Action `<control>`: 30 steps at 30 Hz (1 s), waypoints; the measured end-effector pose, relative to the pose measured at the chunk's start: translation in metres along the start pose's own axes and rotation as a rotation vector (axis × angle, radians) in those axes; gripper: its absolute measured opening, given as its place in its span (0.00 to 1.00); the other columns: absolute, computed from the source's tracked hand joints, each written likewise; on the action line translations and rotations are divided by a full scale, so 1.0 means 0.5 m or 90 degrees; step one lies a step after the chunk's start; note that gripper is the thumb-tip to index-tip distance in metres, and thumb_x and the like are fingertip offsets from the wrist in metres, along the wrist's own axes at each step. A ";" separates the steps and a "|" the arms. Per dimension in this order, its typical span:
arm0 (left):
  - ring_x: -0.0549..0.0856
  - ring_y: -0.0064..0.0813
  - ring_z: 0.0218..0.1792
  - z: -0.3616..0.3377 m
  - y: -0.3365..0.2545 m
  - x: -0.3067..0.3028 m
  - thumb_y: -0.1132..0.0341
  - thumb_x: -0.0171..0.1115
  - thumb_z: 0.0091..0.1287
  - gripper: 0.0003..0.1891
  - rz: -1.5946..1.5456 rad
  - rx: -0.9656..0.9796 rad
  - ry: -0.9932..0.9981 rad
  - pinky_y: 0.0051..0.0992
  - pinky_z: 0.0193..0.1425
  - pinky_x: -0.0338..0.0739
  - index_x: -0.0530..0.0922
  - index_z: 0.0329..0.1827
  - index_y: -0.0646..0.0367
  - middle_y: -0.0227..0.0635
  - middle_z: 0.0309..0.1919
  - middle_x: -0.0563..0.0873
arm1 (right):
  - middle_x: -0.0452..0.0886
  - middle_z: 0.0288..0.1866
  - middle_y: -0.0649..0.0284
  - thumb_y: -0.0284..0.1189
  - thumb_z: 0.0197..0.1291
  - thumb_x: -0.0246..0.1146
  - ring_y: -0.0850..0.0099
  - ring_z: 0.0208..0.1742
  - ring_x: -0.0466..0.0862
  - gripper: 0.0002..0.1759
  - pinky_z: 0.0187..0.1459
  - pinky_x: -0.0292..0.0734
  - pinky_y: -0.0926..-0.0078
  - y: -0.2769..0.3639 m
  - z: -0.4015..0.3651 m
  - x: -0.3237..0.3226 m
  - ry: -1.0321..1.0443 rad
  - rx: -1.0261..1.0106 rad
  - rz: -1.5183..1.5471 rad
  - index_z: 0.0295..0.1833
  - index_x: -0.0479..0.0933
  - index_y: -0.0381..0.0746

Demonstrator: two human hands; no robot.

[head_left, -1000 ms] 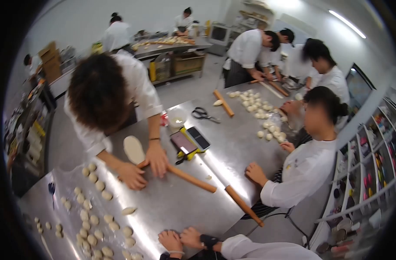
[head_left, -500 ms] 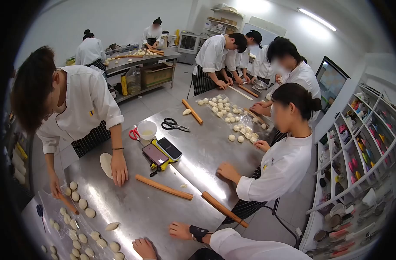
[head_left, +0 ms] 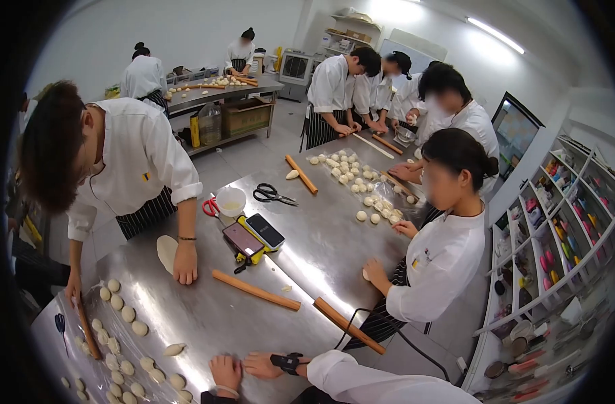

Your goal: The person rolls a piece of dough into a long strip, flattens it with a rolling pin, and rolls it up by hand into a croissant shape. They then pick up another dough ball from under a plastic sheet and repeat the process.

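My left hand (head_left: pixel 225 372) rests on the steel table (head_left: pixel 253 330) at its near edge, fingers laid down, holding nothing I can see. Just beside it lies my right hand (head_left: pixel 260 365), fingers pointing left on the metal; a black device (head_left: pixel 288 363) is strapped at that wrist. The two hands are close together. Left of them sits a pointed dough piece (head_left: pixel 175 349), with several round dough balls (head_left: pixel 177 382) beyond it on plastic film. A wooden rolling pin (head_left: pixel 255 290) lies in front of my hands, and a thicker pair of wooden pins (head_left: pixel 348 325) is to the right.
Across the table are two phones (head_left: pixel 251 236), a white bowl (head_left: pixel 231 200), black scissors (head_left: pixel 274 194) and more dough balls (head_left: pixel 351 168). A co-worker (head_left: pixel 129 161) at left holds a rolling pin (head_left: pixel 88 326). Another co-worker (head_left: pixel 442 256) stands at right; a black cable (head_left: pixel 415 345) hangs nearby.
My right hand has slid left towards my left hand, which has shifted slightly up. The left co-worker's rolling pin moved left and down. The right co-worker's hand moved right and now holds dough.
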State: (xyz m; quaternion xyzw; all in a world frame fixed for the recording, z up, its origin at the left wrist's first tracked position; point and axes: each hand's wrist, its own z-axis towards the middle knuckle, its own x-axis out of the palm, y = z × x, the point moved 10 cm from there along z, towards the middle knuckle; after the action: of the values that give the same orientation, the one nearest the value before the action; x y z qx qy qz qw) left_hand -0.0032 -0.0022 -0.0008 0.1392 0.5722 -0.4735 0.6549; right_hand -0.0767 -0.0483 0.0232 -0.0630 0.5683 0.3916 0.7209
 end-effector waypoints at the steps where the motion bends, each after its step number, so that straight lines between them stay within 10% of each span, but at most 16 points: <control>1: 0.72 0.45 0.41 0.011 0.017 -0.019 0.62 0.67 0.49 0.12 0.006 -0.026 -0.013 0.43 0.47 0.64 0.72 0.27 0.57 0.42 0.33 0.74 | 0.70 0.39 0.59 0.31 0.51 0.60 0.62 0.43 0.71 0.10 0.45 0.67 0.67 -0.013 -0.003 -0.012 0.001 0.001 0.003 0.38 0.69 0.40; 4: 0.72 0.44 0.41 -0.008 0.064 -0.052 0.65 0.68 0.48 0.12 0.065 -0.117 -0.050 0.43 0.46 0.63 0.72 0.28 0.58 0.41 0.33 0.73 | 0.71 0.41 0.60 0.30 0.52 0.59 0.60 0.46 0.71 0.09 0.46 0.67 0.66 -0.083 -0.051 0.028 0.113 0.136 0.011 0.37 0.68 0.41; 6: 0.72 0.43 0.41 -0.054 0.058 -0.050 0.67 0.66 0.50 0.10 0.096 -0.149 -0.060 0.41 0.46 0.64 0.72 0.29 0.58 0.41 0.33 0.73 | 0.71 0.42 0.60 0.31 0.52 0.60 0.60 0.46 0.71 0.09 0.47 0.66 0.65 -0.091 -0.113 -0.028 -0.150 0.209 -0.022 0.37 0.68 0.42; 10: 0.76 0.43 0.44 -0.143 0.022 -0.038 0.59 0.53 0.65 0.12 0.116 -0.254 0.042 0.44 0.51 0.66 0.80 0.36 0.56 0.41 0.37 0.82 | 0.72 0.41 0.62 0.33 0.53 0.62 0.64 0.44 0.71 0.09 0.45 0.67 0.70 0.010 -0.170 -0.032 -0.160 0.345 -0.053 0.30 0.70 0.42; 21: 0.72 0.43 0.41 -0.002 0.027 0.000 0.70 0.60 0.55 0.06 0.015 -0.105 -0.025 0.40 0.47 0.64 0.71 0.31 0.60 0.41 0.34 0.73 | 0.70 0.33 0.65 0.34 0.56 0.61 0.68 0.40 0.71 0.08 0.45 0.64 0.68 -0.068 0.000 -0.024 -0.067 0.094 -0.070 0.30 0.70 0.45; 30: 0.69 0.49 0.47 -0.139 0.032 -0.058 0.69 0.54 0.56 0.08 0.063 -0.285 -0.045 0.45 0.53 0.63 0.69 0.35 0.63 0.49 0.41 0.70 | 0.71 0.36 0.65 0.34 0.53 0.63 0.66 0.43 0.71 0.09 0.47 0.65 0.67 -0.054 -0.179 -0.059 -0.258 0.365 -0.098 0.32 0.70 0.44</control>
State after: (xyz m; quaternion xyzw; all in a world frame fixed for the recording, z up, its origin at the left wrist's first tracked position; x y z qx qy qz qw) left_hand -0.0307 0.0698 -0.0022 0.0018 0.6322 -0.3068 0.7115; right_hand -0.1296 -0.1295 0.0085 0.1783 0.4941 0.1656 0.8347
